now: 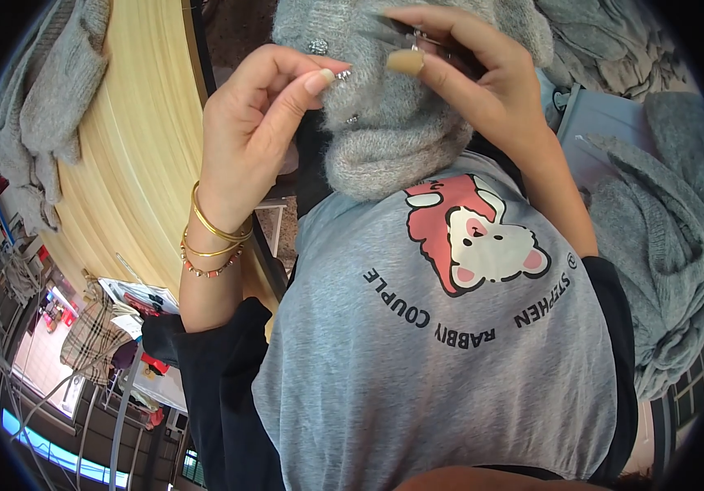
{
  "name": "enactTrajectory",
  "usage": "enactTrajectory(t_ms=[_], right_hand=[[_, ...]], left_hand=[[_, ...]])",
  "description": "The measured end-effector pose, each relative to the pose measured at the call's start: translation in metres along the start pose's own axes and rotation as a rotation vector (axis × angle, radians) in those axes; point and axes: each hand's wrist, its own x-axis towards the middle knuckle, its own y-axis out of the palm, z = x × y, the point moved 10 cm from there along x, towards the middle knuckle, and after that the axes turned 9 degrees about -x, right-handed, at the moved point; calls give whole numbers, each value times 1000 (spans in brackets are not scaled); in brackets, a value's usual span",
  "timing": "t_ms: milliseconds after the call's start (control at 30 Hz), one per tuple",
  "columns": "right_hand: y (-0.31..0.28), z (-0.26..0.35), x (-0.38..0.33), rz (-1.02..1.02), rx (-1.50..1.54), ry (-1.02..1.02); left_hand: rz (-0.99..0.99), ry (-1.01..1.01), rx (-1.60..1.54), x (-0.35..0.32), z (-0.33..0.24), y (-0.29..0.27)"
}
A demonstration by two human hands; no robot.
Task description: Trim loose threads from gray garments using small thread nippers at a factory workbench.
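A fuzzy grey knitted garment (397, 155) lies bunched over my lap, with a silvery, sparkly button (317, 46) on it. My left hand (254, 123) is closed in a pinch on another sparkly button (342, 74) at the knit's left side. Lower down, a third small shiny piece (352, 119) sits by a fold. Above the garment, on the right, my right hand (491, 82) is closed around what look like small thread snips (384, 31), their blades smeared by motion. A tan cover or tape (406, 62) shows at its thumb tip.
On the left stands a pale wooden table (139, 139), with grey knitwear (61, 90) on its far-left edge. More grey garments (646, 221) are heaped at my right, beside a grey-blue bin (601, 114). A checked cloth (94, 335) hangs at lower left.
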Motion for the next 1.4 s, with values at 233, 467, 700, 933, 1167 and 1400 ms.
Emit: enactTrajectory(t_ms=[233,467,700,933,1167,1400], right_hand=[[17,7,-13,258,-359,101],[19,5,-12,253,-395,123],[18,5,-10,282,-444,140],[19,6,-9,274,-446,117],[13,-8,-3,165,-312,193],[0,-28,0,-47,210,-1]], left_hand=[[-100,-71,-116,-1,1,-8],[-92,-34,-70,1,0,-3],[-89,18,67,4,-4,1],[-7,-46,63,5,-4,6],[-62,-156,-29,18,3,-7],[-331,101,229,5,-13,-31]])
